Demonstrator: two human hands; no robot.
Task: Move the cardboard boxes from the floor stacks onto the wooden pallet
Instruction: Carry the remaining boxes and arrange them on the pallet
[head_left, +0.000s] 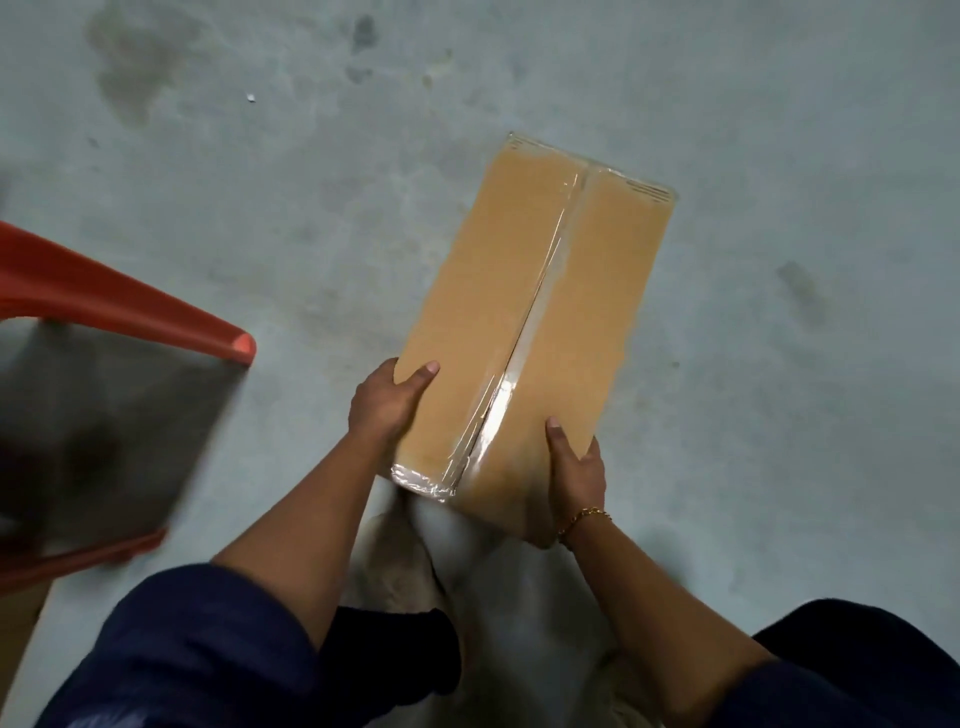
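A long brown cardboard box, sealed down its middle with clear tape, is held in the air above the grey concrete floor. My left hand grips its near left edge, thumb on top. My right hand, with a gold bracelet on the wrist, grips the near right edge, thumb on top as well. The box points away from me, slightly to the right. No wooden pallet and no floor stacks are in view.
An orange plastic chair with a leg tip pointing right stands at the left, blurred. A strip of cardboard shows at the lower left edge. Stained concrete floor spreads ahead and to the right. My dark trousers and light shoes are below the box.
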